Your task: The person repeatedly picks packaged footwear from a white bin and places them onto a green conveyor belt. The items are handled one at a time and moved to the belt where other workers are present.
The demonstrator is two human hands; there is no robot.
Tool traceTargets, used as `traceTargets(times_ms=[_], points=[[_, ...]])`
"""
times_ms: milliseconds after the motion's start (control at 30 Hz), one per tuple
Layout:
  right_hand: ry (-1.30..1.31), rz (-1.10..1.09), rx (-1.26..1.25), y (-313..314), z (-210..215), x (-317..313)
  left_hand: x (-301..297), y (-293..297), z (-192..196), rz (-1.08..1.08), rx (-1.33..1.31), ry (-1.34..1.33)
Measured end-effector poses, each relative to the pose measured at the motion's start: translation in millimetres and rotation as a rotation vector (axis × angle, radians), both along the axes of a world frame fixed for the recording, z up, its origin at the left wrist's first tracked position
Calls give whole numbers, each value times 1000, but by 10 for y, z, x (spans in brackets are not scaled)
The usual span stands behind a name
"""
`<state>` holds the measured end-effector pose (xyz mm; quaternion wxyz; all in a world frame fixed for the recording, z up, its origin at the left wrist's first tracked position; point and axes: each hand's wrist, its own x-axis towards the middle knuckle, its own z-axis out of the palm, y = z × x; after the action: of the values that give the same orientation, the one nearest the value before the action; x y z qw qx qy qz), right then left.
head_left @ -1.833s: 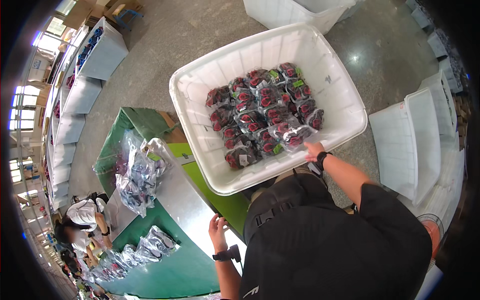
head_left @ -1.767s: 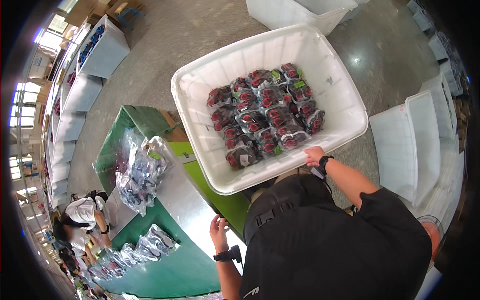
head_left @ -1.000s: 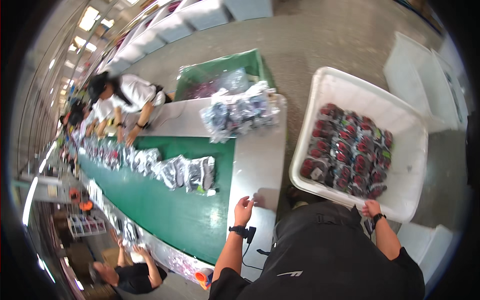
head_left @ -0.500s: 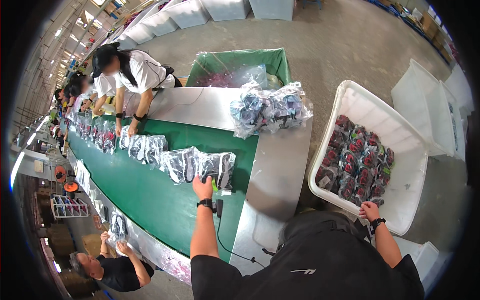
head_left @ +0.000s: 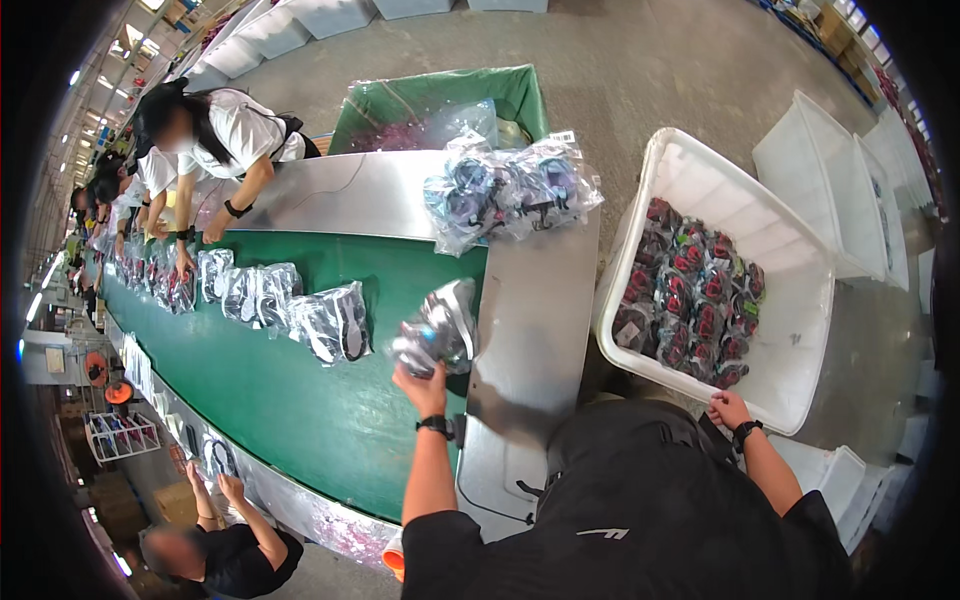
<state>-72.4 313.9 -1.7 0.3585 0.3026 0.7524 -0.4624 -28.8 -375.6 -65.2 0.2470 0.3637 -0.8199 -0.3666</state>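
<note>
The bagged shoes (head_left: 440, 325), tilted over the right end of the green belt (head_left: 260, 385), seemed light, springy and slippery-wrapped, best held around the shoes, not by loose film. The left hand (head_left: 421, 390) grasped their near end, shoes extending far beyond its fingers. The right hand (head_left: 728, 408) curled at the near rim of the white bin (head_left: 785, 325), its grip unclear.

bagged shoes (head_left: 440, 325) motion-blurred, white bins (head_left: 335, 15) cut off above

L hand (head_left: 422, 387) fwd, gripping; R hand (head_left: 729, 409) out R, part-curled.
</note>
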Motion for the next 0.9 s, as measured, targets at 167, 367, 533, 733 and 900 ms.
traceTargets(times_ms=[167,367,533,733,900], points=[[11,59,12,5,-123,-86,425,708,306,-3,299,116],[11,150,-57,-193,-224,-296,605,984,600,152,1173,107],[82,190,-70,-298,-169,-436,252,1199,635,-92,895,48],[196,190,-194,-623,222,-609,-162,1409,803,-269,1245,53],[308,264,-453,-1017,714,-822,-602,1959,1091,-515,1443,-24]])
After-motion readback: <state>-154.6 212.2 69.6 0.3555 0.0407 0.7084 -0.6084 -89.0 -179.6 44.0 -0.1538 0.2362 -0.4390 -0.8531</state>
